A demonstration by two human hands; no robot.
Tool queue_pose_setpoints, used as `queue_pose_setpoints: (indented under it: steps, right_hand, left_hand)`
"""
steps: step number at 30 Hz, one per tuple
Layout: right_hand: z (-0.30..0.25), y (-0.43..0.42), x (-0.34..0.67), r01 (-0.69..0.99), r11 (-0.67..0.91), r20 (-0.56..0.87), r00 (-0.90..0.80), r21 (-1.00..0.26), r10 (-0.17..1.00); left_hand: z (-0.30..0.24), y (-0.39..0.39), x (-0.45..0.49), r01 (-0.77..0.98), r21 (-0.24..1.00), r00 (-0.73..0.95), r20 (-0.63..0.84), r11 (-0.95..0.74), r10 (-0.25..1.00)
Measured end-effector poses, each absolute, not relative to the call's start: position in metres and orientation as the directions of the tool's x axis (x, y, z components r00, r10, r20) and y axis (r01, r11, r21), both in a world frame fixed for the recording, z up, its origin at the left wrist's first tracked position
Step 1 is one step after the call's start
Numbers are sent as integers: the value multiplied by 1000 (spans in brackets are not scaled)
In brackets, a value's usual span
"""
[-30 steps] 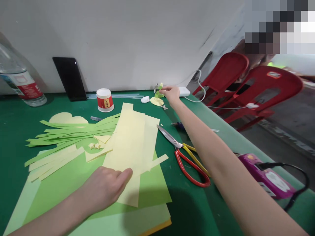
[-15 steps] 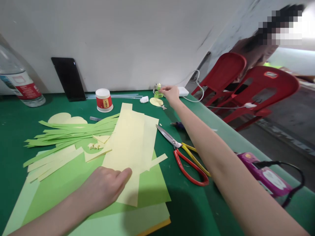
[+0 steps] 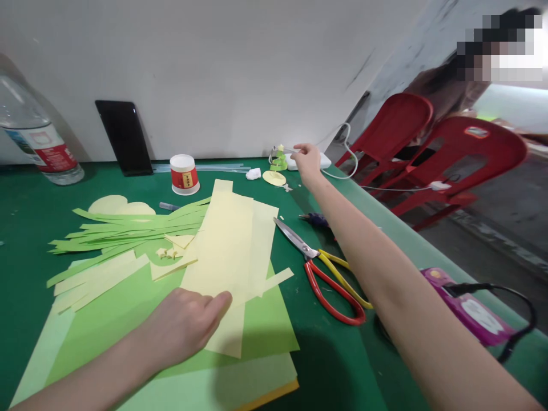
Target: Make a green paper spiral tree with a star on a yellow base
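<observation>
My left hand (image 3: 188, 319) rests on the stacked green paper (image 3: 124, 342), at the lower edge of the pale yellow paper sheets (image 3: 225, 240). Its fingers are curled under and the thumb points right; what they hold, if anything, is hidden. My right hand (image 3: 308, 161) reaches to the back of the table, fingers a little apart and seemingly holding nothing. Just left of it stands a small green paper tree (image 3: 279, 162) topped by a yellow star (image 3: 281, 148), apart from the fingers. A pale yellow paper disc (image 3: 274, 178) lies in front of the tree.
Scissors (image 3: 308, 251) lie open beneath my right forearm, beside a dark pen-like tool (image 3: 314, 218). Green paper strips (image 3: 141, 228), a paper cup (image 3: 184, 176), a phone (image 3: 124, 137) and a bottle (image 3: 43, 142) are leftward. A purple box (image 3: 466, 308) with a black cable sits right.
My right hand has let go of the small green tree and drawn slightly right, leaving it standing. My left hand stays on the paper. The view has shifted slightly.
</observation>
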State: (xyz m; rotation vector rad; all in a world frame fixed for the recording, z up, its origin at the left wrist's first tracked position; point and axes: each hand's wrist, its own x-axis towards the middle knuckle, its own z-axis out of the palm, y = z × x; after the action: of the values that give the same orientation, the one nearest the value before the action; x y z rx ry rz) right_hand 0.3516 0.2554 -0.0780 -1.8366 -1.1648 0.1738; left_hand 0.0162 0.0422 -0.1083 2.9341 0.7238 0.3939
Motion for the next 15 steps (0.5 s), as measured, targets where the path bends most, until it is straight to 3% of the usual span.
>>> queue_pose_setpoints:
  steps: [7,9,10,12,13,15]
  right_hand:
    - [-46,218,313,585,45,424,531,-810,733]
    - [-33,193,290,559,141,437,442,-817,783]
    - [-27,176,276,542,194,442,375,-818,815]
    - [-17,137,250,498,291,433,196,-817,880]
    - [-13,116,238,474,328,419,97,-817,903]
    - [-7,75,217,396,413,344,-234,-820,909]
  left_hand:
    - [-100,42,15,465,368,825,151,-805,545]
    - [-89,42,14,481,510,779,124,-713,615]
    - [-82,41,14,463,640,741,100,-613,664]
    - [-66,39,15,249,940,660,11,-232,751]
    - [-58,37,15,92,995,640,-28,-40,768]
    - [-43,31,18,-153,970,637,-51,190,769]
